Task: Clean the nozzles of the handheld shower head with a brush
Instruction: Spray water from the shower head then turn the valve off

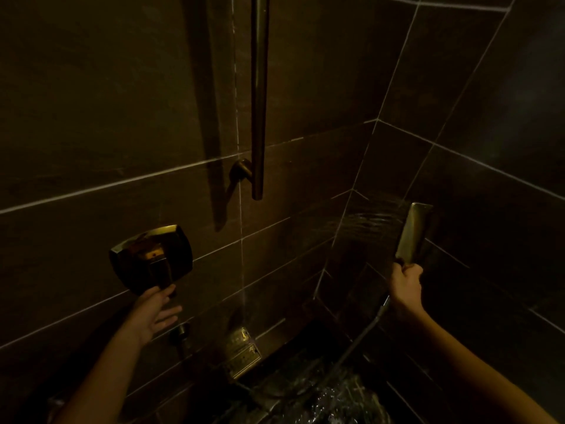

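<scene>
Seemingly rinsing was under way: shower head (pixel 413 234) was gripped just above the curled right hand (pixel 406 287), spraying water. Valve handle (pixel 153 258) was touched by the spread left hand (pixel 156 312); no brush was seen.

Left arm: bare forearm extended forward and upward from the lower left. Left hand (pixel 156 315): fingers straight and slightly spread, the uppermost fingertips at the lower end of the valve lever (pixel 163 272). Right arm: bare forearm extended from the lower right, wrist raised. Right hand (pixel 406 286): fingers curled tight, gripping the handheld shower head (pixel 412 235) by its handle.
</scene>
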A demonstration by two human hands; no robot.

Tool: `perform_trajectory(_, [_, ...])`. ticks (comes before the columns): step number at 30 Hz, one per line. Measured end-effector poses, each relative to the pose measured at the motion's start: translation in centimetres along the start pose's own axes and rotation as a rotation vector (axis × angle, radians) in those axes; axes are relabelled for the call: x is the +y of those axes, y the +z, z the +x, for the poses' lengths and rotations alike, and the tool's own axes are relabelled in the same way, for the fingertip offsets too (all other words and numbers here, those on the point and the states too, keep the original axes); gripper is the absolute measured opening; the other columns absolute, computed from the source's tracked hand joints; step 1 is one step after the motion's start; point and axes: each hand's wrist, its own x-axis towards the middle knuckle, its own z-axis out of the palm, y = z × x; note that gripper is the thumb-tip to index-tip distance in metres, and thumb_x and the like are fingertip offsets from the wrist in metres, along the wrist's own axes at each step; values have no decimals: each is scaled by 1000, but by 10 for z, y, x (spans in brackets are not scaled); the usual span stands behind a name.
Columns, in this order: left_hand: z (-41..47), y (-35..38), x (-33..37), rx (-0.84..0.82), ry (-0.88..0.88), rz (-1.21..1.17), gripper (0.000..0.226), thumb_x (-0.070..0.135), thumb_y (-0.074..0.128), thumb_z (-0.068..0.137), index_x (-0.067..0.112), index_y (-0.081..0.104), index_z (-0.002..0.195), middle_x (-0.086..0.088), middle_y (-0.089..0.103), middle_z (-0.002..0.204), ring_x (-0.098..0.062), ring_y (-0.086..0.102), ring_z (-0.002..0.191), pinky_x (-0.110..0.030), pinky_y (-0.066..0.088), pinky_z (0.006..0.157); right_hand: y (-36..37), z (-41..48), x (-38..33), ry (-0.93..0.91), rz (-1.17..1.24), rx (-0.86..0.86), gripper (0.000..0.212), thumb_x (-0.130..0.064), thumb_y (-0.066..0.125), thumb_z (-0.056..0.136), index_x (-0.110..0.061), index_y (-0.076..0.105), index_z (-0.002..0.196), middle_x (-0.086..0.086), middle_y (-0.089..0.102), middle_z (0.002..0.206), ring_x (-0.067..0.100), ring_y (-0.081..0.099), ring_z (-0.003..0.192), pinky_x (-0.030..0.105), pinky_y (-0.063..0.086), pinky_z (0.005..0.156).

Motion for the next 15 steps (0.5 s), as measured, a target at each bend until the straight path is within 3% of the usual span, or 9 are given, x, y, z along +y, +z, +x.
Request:
perform_trajectory(4, [-2,0,-1,1,2,-10,65,21,59,99,24,28,156,-15,42,155,-40,60,123,-41,53,74,0,-1,1,-4,56,40,22,-24,41,106,-8,35,119,16,53,103,16,48,67,30,35,54])
perform_trajectory(9, [-3,2,-2,-8,13,-30,63,20,58,100,25,27,155,-15,42,155,-39,59,124,-43,53,80,-3,5,4,-3,-115,-4,23,-23,44,105,-4,36,118,22,54,108,18,48,67,31,35,55])
perform_trajectory(12, [-1,4,-3,-2,21,-51,62,20,56,101,23,27,156,-16,42,155,-39,58,126,-47,50,93,-2,9,7,10,-235,-54,24,-23,46,104,-4,35,114,28,57,117,36,59,92,33,44,70])
perform_trajectory(15, [0,5,-2,-19,24,-84,53,23,52,103,22,36,153,-17,41,155,-38,57,127,-46,49,97,3,10,11,8,-298,-65,26,-23,49,102,-3,36,111,35,55,129,48,59,113,39,42,86])
